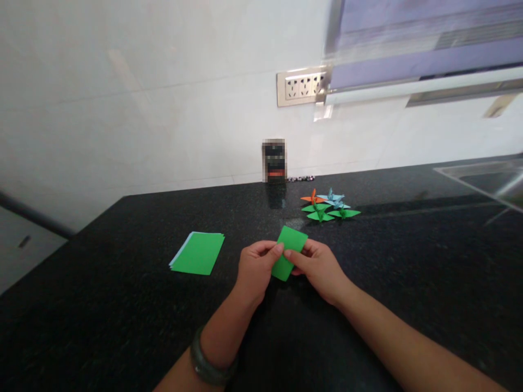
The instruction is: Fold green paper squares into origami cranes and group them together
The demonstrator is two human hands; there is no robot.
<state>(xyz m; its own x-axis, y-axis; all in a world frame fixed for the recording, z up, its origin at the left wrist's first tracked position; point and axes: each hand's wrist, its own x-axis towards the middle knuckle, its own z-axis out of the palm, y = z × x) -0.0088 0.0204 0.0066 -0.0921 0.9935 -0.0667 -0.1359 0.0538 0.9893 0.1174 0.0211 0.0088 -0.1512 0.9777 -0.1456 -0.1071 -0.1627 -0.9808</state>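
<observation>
Currently folding a green sheet (291, 247), held just above the counter (122, 305), near centre.
Both the left hand (255, 267) and right hand (321, 267) are pinching its edges; fold seems half-done, needing corners aligned; paper stack (198, 253) lying left.

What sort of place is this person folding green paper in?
Most likely a kitchen: a black stone countertop, a white tiled wall with a socket strip, and what looks like a sink rim at right. The left hand and right hand pinch the green paper.
</observation>
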